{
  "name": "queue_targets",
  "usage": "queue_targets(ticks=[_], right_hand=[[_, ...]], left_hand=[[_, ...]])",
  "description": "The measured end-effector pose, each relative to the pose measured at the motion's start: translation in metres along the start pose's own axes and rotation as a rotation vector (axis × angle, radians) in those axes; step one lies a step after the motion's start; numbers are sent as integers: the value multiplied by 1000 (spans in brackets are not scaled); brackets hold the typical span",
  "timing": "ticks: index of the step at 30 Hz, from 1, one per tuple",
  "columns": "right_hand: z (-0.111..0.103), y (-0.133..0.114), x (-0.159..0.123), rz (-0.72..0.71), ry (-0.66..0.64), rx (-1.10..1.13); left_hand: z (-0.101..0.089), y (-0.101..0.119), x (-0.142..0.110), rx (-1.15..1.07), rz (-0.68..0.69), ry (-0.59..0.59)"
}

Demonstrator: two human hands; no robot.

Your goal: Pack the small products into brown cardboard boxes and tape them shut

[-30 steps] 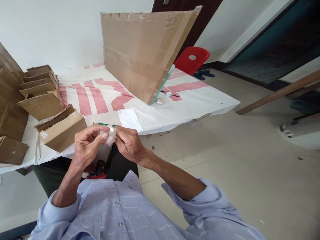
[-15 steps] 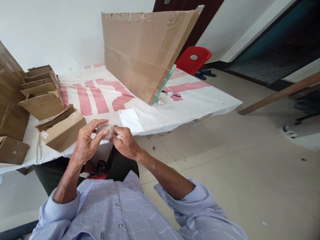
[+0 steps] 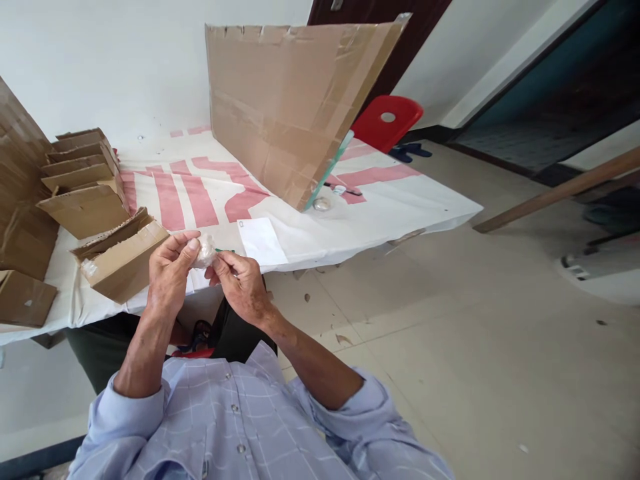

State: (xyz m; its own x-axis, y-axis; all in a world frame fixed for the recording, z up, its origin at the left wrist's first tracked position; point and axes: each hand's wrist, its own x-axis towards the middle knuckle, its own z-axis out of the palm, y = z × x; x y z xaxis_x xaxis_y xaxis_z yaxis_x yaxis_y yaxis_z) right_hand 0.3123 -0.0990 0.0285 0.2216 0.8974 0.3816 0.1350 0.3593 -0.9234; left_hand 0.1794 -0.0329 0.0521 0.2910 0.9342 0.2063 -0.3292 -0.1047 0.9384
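A small round bundle in crinkled, whitish see-through plastic wrap [image 3: 205,252] is held above the table's front edge; what lies inside it cannot be made out. My left hand [image 3: 173,267] grips the bundle from the left between thumb and fingers. From the right, my right hand [image 3: 241,283] has thumb and fingers pinched together at the bundle's lower right edge, on the wrap. A bit of green shows just beyond my right fingertips. An open cardboard box [image 3: 123,263] stands to the left of my left hand, and a white paper sheet [image 3: 263,241] lies beyond my right hand.
A row of open cardboard boxes [image 3: 83,210] lines the table's left side. A large taped cardboard panel [image 3: 295,100] stands on the white and red cloth [image 3: 395,207]. By its foot lie a round clear item [image 3: 321,204] and a pen [image 3: 350,191]. Behind is a red chair [image 3: 387,123].
The wrapped bundle has turned and shifted slightly left and up in my hands. My right hand has moved a little left and down, its fingers staying at the bundle's edge.
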Motion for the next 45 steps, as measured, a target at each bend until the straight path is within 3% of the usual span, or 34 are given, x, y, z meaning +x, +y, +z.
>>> queue_targets(ticks=[6, 14, 29, 32, 35, 37, 39, 42, 45], right_hand=[[8, 8, -7, 42, 2, 78], [-1, 10, -6, 66, 110, 159], [-4, 0, -1, 34, 115, 206], [-2, 3, -1, 80, 112, 246], [2, 12, 1, 181, 36, 376], [4, 23, 3, 251, 13, 467], [4, 35, 5, 303, 35, 521], [-1, 52, 6, 338, 62, 533], [-9, 65, 6, 327, 75, 478]], left_hand=[[2, 2, 11, 11, 142, 133], [6, 9, 8, -50, 83, 41], [14, 0, 4, -57, 56, -32], [13, -6, 5, 81, 162, 21], [9, -18, 8, 398, 414, 103], [6, -27, 9, 569, 550, 91], [4, -36, 9, 637, 595, 38], [3, -48, 7, 624, 525, -28], [3, -56, 6, 580, 358, -78]])
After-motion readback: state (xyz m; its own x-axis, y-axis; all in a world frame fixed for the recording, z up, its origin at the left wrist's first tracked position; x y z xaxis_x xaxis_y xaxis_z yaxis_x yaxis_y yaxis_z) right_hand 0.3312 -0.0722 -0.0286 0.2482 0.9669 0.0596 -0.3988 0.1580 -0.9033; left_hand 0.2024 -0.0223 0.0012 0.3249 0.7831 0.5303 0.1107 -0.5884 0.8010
